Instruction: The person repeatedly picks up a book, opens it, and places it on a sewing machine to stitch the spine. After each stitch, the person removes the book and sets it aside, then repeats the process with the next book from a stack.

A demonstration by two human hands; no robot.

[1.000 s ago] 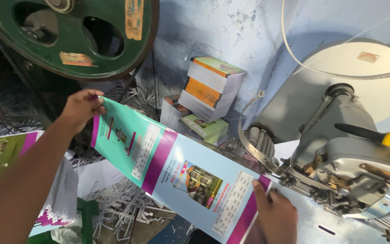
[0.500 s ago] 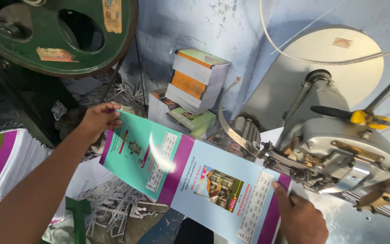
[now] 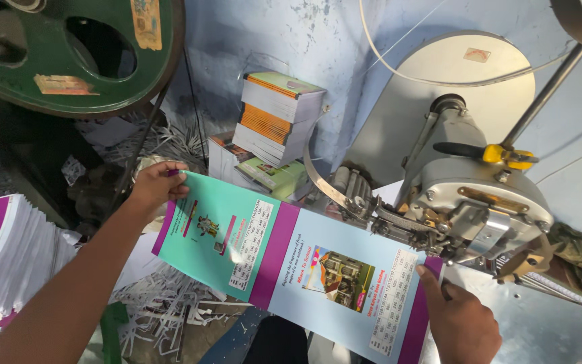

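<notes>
A worker's left hand [image 3: 156,189] pinches the far edge of an open teal-and-blue booklet cover [image 3: 291,266] while the right hand [image 3: 463,323] grips its near edge, spreading it beneath the grey stitching machine [image 3: 479,195]; its purple spine strip likely needs aligning under the head.

This is a small print-finishing or bookbinding workshop. Its centre is a grey metal stitching machine [image 3: 466,195] with a round guard plate and a wire running up from it. Left of the machine, against a worn, stained blue wall [image 3: 291,40], stands a stack of bound booklets [image 3: 277,118]. Farther left and higher hangs a large green flywheel [image 3: 69,54] of another machine. Below that, well left of the stitcher, paper trimmings [image 3: 163,310] litter the floor beside a tall pile of printed covers [image 3: 8,256].
</notes>
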